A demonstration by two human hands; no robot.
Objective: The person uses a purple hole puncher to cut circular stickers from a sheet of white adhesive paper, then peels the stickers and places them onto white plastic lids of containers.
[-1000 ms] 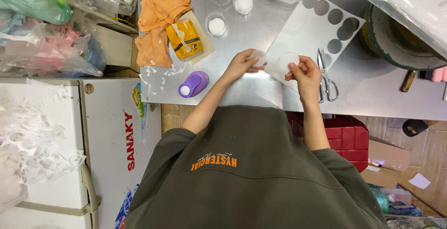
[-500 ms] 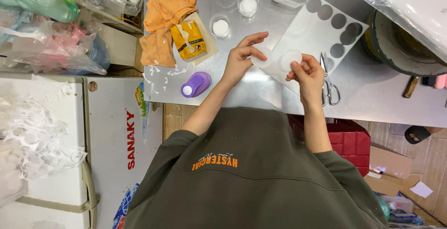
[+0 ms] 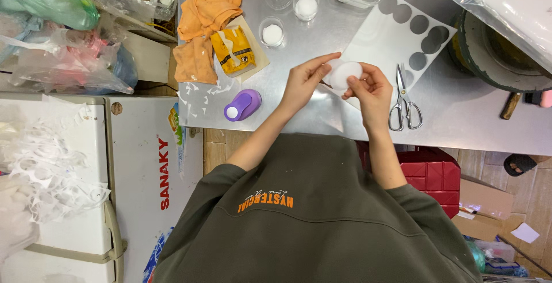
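- A small white round disc (image 3: 345, 72) is held just above the metal bench (image 3: 322, 116), in front of the person and over the near edge of a white sheet (image 3: 384, 41) with round holes punched in it.
- The right hand (image 3: 371, 87) pinches the disc's right edge, thumb and fingers (image 3: 357, 79) closed on it.
- The left hand (image 3: 303, 80) meets the disc from the left; its fingers (image 3: 322, 61) are lightly curled, the tips touching the disc's left rim, and the thumb is tucked beneath.
- Scissors (image 3: 404, 100) with grey handles lie on the bench just to the right of the right hand.
- A purple hole punch (image 3: 242, 104) sits to the left of the left hand, apart from it.
- Farther off stand small clear cups (image 3: 272, 33) with white contents, a yellow packet (image 3: 232, 50) and an orange cloth (image 3: 201, 24).
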